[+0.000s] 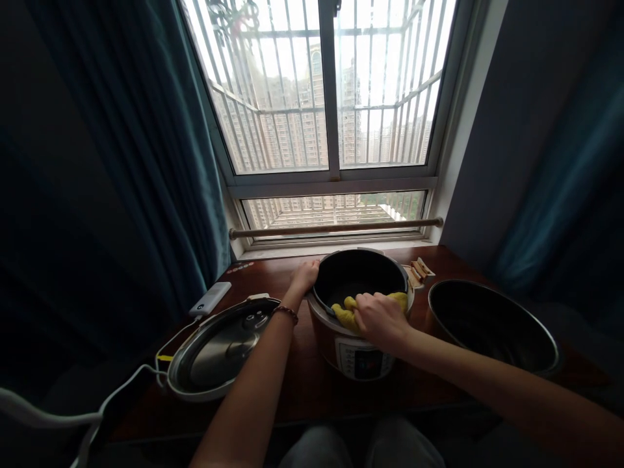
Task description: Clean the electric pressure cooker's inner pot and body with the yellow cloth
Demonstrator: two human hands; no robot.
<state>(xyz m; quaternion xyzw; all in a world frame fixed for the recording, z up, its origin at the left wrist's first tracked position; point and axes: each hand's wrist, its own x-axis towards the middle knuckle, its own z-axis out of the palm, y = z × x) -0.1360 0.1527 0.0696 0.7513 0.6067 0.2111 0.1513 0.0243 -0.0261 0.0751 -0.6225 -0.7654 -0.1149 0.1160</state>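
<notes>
A brown electric cooker (325,333) with a dark control panel stands uncovered on the table, its black interior showing. My left hand (305,275) grips its rim on the left side, with the fingertips partly out of sight. My right hand (383,318) is closed on a yellow cloth (345,316), which presses against the front rim of the cooker. To the left lies the detached round lid (219,357), its shiny metal underside facing up. A black inner pot (492,325) rests on the right, partly behind my right forearm.
The dark red-brown wooden table (297,383) sits below a barred window. A white power strip (210,299) with cables lies at the left. A small wooden and cream-coloured item (420,272) is right of the cooker. Blue curtains (160,143) hang at the sides.
</notes>
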